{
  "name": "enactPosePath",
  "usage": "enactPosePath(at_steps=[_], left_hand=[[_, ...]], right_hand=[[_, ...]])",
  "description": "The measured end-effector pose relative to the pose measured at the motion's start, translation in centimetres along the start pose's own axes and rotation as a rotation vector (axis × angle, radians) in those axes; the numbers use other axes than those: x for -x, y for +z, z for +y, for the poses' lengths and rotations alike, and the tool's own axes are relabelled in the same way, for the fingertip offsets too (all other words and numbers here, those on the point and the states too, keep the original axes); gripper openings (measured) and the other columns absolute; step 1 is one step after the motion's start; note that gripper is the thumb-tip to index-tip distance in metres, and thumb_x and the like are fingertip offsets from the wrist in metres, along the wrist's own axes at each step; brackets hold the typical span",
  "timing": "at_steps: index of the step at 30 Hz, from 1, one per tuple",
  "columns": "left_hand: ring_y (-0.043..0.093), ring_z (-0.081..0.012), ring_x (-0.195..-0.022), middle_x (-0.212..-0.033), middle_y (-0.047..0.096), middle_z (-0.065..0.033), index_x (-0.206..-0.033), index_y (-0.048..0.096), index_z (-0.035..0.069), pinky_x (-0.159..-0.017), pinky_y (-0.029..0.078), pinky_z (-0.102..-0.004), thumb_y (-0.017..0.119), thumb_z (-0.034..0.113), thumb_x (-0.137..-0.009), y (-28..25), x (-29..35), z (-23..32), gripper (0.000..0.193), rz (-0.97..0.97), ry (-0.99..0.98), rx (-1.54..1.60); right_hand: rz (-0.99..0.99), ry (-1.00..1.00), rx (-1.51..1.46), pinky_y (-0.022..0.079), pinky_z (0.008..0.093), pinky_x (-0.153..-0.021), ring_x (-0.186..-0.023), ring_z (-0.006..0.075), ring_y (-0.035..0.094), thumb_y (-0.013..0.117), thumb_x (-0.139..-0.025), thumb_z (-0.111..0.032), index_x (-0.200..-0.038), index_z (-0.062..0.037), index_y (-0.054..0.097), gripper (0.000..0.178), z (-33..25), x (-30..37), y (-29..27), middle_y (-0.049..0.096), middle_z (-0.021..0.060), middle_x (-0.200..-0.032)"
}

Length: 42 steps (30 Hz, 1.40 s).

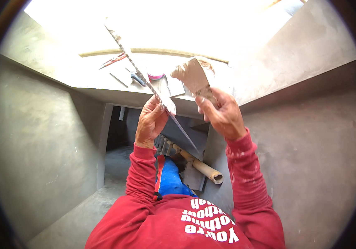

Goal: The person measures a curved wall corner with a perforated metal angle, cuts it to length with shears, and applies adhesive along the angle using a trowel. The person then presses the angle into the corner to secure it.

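Note:
In my left hand (147,122) is a long, thin strip (135,66), pinched between thumb and fingers. It slants from the upper left down toward my middle, and pale paste sits in dabs along its upper length. My right hand (226,115) is wrapped round the handle of a putty knife (195,79). The broad blade points up and is smeared with greyish paste, with a thick lump at its left edge. Blade and strip are apart. Beyond my hands, on the bright ledge, lie red-handled pliers (114,60) and a dark-handled tool (138,79).
Flat pieces (174,85) and a pink ring-shaped item (156,76) rest on the ledge, with a long wooden strip (157,50) behind them. Grey plastered walls (41,133) close in on both sides. Below, a ladder with round rails (201,166) stands by my blue-trousered leg.

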<state>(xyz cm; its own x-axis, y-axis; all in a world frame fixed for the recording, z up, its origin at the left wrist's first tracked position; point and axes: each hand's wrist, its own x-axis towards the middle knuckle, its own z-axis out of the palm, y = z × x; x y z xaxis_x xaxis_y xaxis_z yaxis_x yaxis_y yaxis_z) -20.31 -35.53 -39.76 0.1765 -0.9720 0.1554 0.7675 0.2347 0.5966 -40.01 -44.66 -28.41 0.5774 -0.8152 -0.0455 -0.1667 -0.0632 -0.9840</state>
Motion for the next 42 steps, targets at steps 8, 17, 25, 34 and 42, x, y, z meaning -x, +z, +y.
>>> enactPosePath(at_steps=[8,17,25,34,42], left_hand=[[0.062,-0.0264,-0.105,-0.109,0.063,-0.0116,-0.115,0.059,0.001,-0.098,0.048,-0.0417,0.067,0.014,-0.093,-0.6,2.6,1.6,0.027,-0.259,0.005,0.276],[0.055,-0.0227,-0.103,-0.101,0.056,-0.0076,-0.105,0.057,0.006,-0.092,0.049,-0.0372,0.066,0.011,-0.098,2.5,3.7,1.6,0.012,0.066,0.065,0.014],[0.062,-0.0189,-0.11,-0.116,0.067,-0.0075,-0.126,0.063,0.006,-0.104,0.046,-0.0379,0.065,0.004,-0.098,2.1,4.0,1.7,0.028,0.032,0.087,0.005],[0.059,-0.0203,-0.102,-0.113,0.062,-0.0069,-0.126,0.06,0.008,-0.094,0.048,-0.04,0.064,0.011,-0.099,2.9,4.5,2.9,0.027,0.128,0.146,-0.045],[0.063,-0.02,-0.107,-0.123,0.065,-0.0087,-0.139,0.056,0.009,-0.094,0.052,-0.0398,0.06,0.01,-0.102,3.9,4.7,2.6,0.037,0.119,0.19,-0.027]], right_hand=[[-0.035,-0.217,0.11,0.051,0.0341,-0.06,-0.064,0.0297,0.064,0.07,-0.09,-0.007,-0.105,-0.002,0.07,0.016,-2.4,3.8,5.1,0.068,0.0163,-0.081],[0.139,-0.384,0.206,0.05,0.0312,-0.059,-0.063,0.0231,0.064,0.069,-0.089,0.002,-0.109,0.0024,0.071,0.02,-2.9,5.4,7.2,0.067,0.0149,-0.083],[0.078,-0.466,0.293,0.048,0.0307,-0.058,-0.062,0.0213,0.062,0.069,-0.088,0.005,-0.11,0.0015,0.071,0.022,-2.8,5.4,6.3,0.066,0.0135,-0.079],[0.049,-0.389,0.088,0.049,0.0287,-0.061,-0.069,0.0123,0.062,0.068,-0.091,0.002,-0.111,0.0015,0.072,0.02,-2.2,5.5,5.1,0.069,0.0116,-0.082],[0.172,-0.338,0.284,0.05,0.0347,-0.059,-0.063,0.0256,0.065,0.07,-0.091,-0.008,-0.109,-0.0052,0.073,0.018,-2.0,5.8,6.5,0.068,0.012,-0.081]])
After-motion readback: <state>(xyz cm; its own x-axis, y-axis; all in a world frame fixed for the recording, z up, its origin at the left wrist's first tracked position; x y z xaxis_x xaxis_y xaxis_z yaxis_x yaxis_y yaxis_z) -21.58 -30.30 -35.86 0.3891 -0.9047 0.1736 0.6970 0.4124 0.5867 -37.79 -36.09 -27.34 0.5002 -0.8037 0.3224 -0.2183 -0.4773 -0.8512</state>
